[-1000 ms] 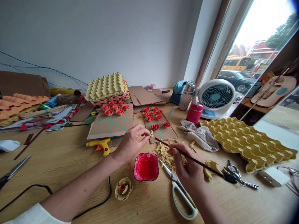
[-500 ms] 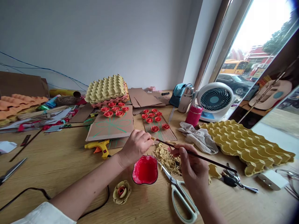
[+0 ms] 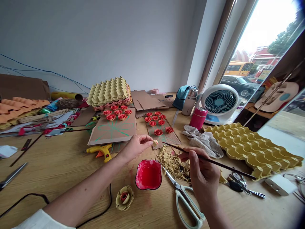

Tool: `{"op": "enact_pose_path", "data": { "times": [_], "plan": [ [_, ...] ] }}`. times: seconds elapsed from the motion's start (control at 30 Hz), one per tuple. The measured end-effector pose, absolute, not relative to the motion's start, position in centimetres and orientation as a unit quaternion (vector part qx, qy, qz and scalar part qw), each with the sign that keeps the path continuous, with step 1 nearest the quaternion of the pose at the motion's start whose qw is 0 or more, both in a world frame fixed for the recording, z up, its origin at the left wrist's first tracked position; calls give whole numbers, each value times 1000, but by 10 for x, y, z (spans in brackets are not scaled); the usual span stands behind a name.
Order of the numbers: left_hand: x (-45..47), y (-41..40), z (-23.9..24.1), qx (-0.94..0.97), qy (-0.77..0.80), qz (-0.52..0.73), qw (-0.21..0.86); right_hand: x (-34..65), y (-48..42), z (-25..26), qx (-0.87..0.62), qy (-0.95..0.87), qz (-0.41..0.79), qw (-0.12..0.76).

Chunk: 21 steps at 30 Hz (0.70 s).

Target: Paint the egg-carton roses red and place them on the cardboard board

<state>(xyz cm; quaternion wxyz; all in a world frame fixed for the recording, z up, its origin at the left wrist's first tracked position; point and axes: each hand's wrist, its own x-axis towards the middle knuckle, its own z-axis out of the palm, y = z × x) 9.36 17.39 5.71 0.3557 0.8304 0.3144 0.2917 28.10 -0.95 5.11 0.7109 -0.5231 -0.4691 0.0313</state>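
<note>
Between the fingertips of my left hand is a small pale yellow paper flower with some red on it. My right hand grips a thin dark paintbrush, its tip pointing left, a little apart from the flower. Below my hands stands a wavy-rimmed bowl of red paint. A larger flower, cream outside with a red centre, lies to the bowl's lower left. White-handled scissors lie to its right, beside a heap of yellowish scraps.
Red flowers stand on two cardboard pieces. A yellow glue gun lies left of my hands. Egg trays, keys, a cloth, a pink can and a fan are at the right.
The brush has drawn back rightward from the flower with my right hand. My left fingers have turned, so more of the small flower shows.
</note>
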Motion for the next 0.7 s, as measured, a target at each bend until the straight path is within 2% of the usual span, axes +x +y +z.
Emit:
{"op": "enact_pose_path", "data": {
  "times": [0.23, 0.7],
  "plan": [
    [106, 180, 51, 826, 316, 251, 393, 277, -12, 53, -489, -455, 10, 744],
    [163, 164, 38, 904, 265, 158, 296, 276, -10, 54, -465, -461, 3, 756]
  ]
}}
